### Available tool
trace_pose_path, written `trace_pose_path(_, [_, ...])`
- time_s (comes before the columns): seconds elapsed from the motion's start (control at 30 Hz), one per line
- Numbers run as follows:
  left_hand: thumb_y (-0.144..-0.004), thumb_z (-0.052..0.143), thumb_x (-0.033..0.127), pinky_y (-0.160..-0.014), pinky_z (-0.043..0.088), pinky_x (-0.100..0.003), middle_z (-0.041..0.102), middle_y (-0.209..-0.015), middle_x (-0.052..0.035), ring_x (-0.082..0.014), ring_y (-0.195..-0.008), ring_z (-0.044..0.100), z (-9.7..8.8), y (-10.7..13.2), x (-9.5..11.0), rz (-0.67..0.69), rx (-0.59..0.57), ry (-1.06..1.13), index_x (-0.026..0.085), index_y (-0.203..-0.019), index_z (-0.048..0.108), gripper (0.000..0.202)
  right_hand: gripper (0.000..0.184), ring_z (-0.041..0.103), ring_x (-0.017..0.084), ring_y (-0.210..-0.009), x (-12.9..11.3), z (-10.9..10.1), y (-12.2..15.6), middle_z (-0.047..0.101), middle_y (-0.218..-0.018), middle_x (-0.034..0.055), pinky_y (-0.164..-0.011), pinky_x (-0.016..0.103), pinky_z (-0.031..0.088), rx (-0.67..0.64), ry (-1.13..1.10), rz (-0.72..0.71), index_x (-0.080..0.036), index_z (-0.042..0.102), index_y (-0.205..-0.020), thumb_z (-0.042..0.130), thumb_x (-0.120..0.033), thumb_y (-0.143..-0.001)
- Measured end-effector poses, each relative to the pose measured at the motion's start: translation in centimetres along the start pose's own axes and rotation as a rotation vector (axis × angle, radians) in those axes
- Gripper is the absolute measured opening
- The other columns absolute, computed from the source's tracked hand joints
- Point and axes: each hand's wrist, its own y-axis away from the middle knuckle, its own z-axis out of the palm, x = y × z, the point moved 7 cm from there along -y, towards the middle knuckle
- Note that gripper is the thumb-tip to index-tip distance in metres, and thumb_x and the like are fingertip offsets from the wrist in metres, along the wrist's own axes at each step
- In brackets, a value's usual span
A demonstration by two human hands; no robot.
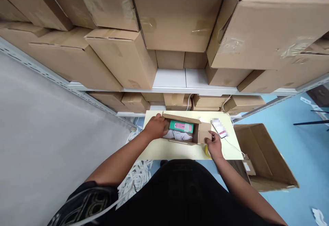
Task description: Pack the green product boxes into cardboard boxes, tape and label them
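A small open cardboard box (205,132) lies on the pale yellow table, its right end flap folded outward. Inside it are a green package (181,126) with a pink picture on it and some crumpled white paper (178,136) along the near side. My left hand (156,127) is closed over the left end of the box, with its fingertips partly hidden. On the other side, my right hand (214,146) pinches the outer edge of the right flap. A yellow tape roll (207,151) sits beside that hand, partly covered by it.
A phone (219,128) with a cable lies at the table's (151,152) right. Shelves of cardboard boxes (180,17) rise behind it. A large open carton (267,157) stands on the floor to the right. Shredded paper (137,178) covers the floor at left.
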Motion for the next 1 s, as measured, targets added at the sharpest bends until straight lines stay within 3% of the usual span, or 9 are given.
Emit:
trace_pose_path(0.1, [-0.081, 0.074, 0.038, -0.090, 0.047, -0.047, 0.071, -0.107, -0.0196, -0.0405, -0.116, 0.057, -0.3, -3.4, -0.3, -0.075, -0.088, -0.018, 0.016, -0.109, 0.073, 0.036, 0.047, 0.062, 0.022, -0.091, -1.1, -0.4, -0.4, 0.063, -0.111, 0.0076, -0.086, 0.039, 0.054, 0.013, -0.013, -0.026, -0.021, 0.064, -0.127, 0.059, -0.035, -0.082])
trace_pose_path(0.2, [-0.079, 0.076, 0.035, -0.088, 0.048, -0.044, 0.074, -0.107, -0.0182, -0.0384, -0.106, 0.065, -0.2, -6.7, -1.7, -0.194, -0.145, 0.056, 0.016, -0.132, 0.064, 0.058, 0.045, 0.062, 0.024, -0.095, -3.1, -0.8, -0.4, 0.062, -0.112, 0.0087, -0.091, 0.043, 0.054, 0.008, -0.002, -0.087, -0.021, 0.066, -0.127, 0.058, -0.031, -0.084])
trace_pose_path(0.33, [-0.082, 0.073, 0.041, -0.084, 0.052, -0.038, 0.075, -0.100, -0.0097, -0.0324, -0.097, 0.070, 0.3, -8.8, -2.9, -0.250, -0.081, 0.288, 0.022, -0.143, 0.057, 0.066, 0.048, 0.062, 0.026, -0.105, -6.3, -0.5, 0.0, 0.062, -0.121, 0.0106, -0.096, 0.045, 0.054, -0.107, -0.015, -0.260, -0.023, 0.061, -0.137, 0.058, -0.031, -0.090])
trace_pose_path(0.5, [-0.090, 0.058, 0.035, -0.092, 0.055, -0.036, 0.066, -0.133, -0.0117, -0.0224, -0.103, 0.070, 3.4, -7.4, -3.5, -0.165, 0.151, 0.743, 0.021, -0.143, 0.057, 0.055, 0.052, 0.059, 0.027, -0.129, -9.1, 1.2, 0.0, 0.059, -0.144, 0.0108, -0.108, 0.048, 0.051, -0.383, -0.065, -0.463, -0.028, 0.048, -0.153, 0.046, -0.037, -0.103])
trace_pose_path(0.57, [-0.090, 0.056, 0.034, -0.099, 0.055, -0.039, 0.065, -0.136, -0.0121, -0.0232, -0.112, 0.069, 5.8, -6.2, -3.5, -0.146, 0.126, 0.914, 0.021, -0.141, 0.058, 0.053, 0.052, 0.051, 0.028, -0.141, -9.8, 2.2, 0.5, 0.056, -0.151, 0.0105, -0.117, 0.051, 0.044, -0.541, -0.022, -0.579, -0.028, 0.046, -0.156, 0.039, -0.041, -0.106])
trace_pose_path(0.67, [-0.091, 0.056, 0.037, -0.102, 0.054, -0.043, 0.072, -0.126, -0.0109, -0.0254, -0.115, 0.069, 7.7, -4.7, -3.2, -0.147, 0.083, 1.006, 0.020, -0.126, 0.067, 0.041, 0.065, 0.042, 0.036, -0.149, -9.8, 3.6, 1.9, 0.057, -0.151, 0.0144, -0.120, 0.059, 0.036, -0.734, 0.134, -0.740, -0.022, 0.047, -0.156, 0.047, -0.058, -0.101])
trace_pose_path(0.8, [-0.096, 0.051, 0.034, -0.098, 0.055, -0.039, 0.073, -0.112, -0.0079, -0.0220, -0.105, 0.069, 4.7, -3.8, -4.5, -0.230, 0.342, 0.852, 0.021, -0.110, 0.072, 0.028, 0.065, 0.041, 0.040, -0.148, -8.6, 4.4, 3.0, 0.068, -0.136, 0.0155, -0.117, 0.062, 0.037, -0.771, 0.207, -0.780, -0.020, 0.062, -0.143, 0.054, -0.064, -0.096])
trace_pose_path(0.9, [-0.090, 0.063, 0.032, -0.109, 0.049, -0.043, 0.065, -0.130, -0.0112, -0.0263, -0.123, 0.061, 1.2, -4.0, -5.6, -0.249, 0.550, 0.581, 0.020, -0.121, 0.069, 0.034, 0.047, 0.050, 0.034, -0.143, -8.0, 4.5, 2.5, 0.073, -0.126, 0.0133, -0.114, 0.055, 0.044, -0.676, 0.132, -0.673, -0.023, 0.072, -0.127, 0.046, -0.054, -0.102])
trace_pose_path(1.0, [-0.087, 0.066, 0.032, -0.112, 0.046, -0.043, 0.067, -0.132, -0.0090, -0.0282, -0.128, 0.058, 1.1, -5.1, -5.5, -0.177, 0.366, 0.467, 0.023, -0.120, 0.073, 0.035, 0.038, 0.063, 0.030, -0.124, -7.5, 4.3, 1.0, 0.073, -0.119, 0.0115, -0.106, 0.049, 0.050, -0.461, 0.087, -0.504, -0.025, 0.075, -0.108, 0.046, -0.048, -0.104])
